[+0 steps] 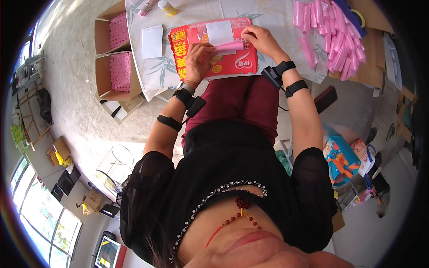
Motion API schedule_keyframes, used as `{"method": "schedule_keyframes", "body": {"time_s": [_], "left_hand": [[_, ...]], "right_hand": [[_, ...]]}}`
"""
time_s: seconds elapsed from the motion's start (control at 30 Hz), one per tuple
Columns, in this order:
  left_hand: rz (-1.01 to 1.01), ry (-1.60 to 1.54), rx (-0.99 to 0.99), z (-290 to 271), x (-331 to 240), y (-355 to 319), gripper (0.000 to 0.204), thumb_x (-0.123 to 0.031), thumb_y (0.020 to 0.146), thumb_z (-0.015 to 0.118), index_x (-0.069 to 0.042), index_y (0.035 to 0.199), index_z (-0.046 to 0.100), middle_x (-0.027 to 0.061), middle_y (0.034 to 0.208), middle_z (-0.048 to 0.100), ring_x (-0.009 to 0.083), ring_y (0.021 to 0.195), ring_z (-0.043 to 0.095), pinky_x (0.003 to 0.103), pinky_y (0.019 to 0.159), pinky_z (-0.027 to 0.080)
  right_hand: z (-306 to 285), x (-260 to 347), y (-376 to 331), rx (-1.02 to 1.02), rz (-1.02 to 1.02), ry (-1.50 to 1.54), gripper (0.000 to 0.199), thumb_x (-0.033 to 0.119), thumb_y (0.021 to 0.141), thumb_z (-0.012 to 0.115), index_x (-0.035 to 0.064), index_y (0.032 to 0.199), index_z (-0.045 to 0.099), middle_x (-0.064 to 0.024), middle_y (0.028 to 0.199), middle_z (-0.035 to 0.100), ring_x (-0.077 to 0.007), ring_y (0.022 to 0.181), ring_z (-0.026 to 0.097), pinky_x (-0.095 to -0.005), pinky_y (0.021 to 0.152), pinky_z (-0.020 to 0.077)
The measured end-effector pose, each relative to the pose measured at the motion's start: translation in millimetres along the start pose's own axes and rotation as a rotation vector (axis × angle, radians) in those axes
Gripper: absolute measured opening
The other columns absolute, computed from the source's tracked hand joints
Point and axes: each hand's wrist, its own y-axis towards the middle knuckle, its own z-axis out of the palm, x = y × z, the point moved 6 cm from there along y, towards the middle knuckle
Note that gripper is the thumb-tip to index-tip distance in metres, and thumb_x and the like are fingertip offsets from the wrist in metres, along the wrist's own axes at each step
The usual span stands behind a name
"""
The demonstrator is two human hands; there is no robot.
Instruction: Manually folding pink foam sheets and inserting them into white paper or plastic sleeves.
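Note:
On the table in front of me lies a red and yellow printed cardboard sheet (245,56). A pink plastic roll (230,46) lies across it, over a white label or slip of paper that partly shows beneath. My left hand (199,60) has its fingers closed on the roll's left end. Just above the roll's right end is my right hand (263,42), its fingers curled and its thumb and forefinger together; whatever they pinch, if anything, is too small to make out. White paper slips (220,32) sit on the sheet's upper part, between both hands.
A heap of pink rolls (335,38) covers the table's right side, beside a blue-edged tape roll (358,18). More white paper (152,42) lies at left, below a yellow-capped bottle (167,7). Cardboard boxes (102,73) packed with pink rolls stand left of the table.

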Motion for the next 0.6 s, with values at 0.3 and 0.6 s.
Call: {"method": "schedule_keyframes", "body": {"time_s": [0.3, 0.6], "left_hand": [[-0.007, 0.015, 0.048, -3, 3, 7, 0.018, -0.005, 0.076, 0.083, -0.007, 0.092, 0.075, 0.0068, 0.098, 0.075, 0.0259, 0.096, 0.069, 0.036, 0.084, 0.056], [-0.285, -0.137, 0.357, 5, 37, 34, 0.024, -0.017, 0.083, 0.082, -0.002, 0.101, 0.076, 0.0145, 0.097, 0.076, 0.0238, 0.096, 0.072, 0.037, 0.086, 0.056]], "right_hand": [[13, 58, -37, -0.282, -0.258, -0.23, 0.012, 0.01, 0.085, 0.075, 0.0089, 0.096, 0.069, -0.0062, 0.099, 0.066, -0.0264, 0.098, 0.064, -0.0386, 0.084, 0.052], [36, 64, -37, -0.371, -0.306, -0.524, 0.027, 0.008, 0.082, 0.077, 0.0121, 0.108, 0.072, -0.0025, 0.106, 0.067, -0.0251, 0.104, 0.062, -0.0411, 0.093, 0.0481]]}}
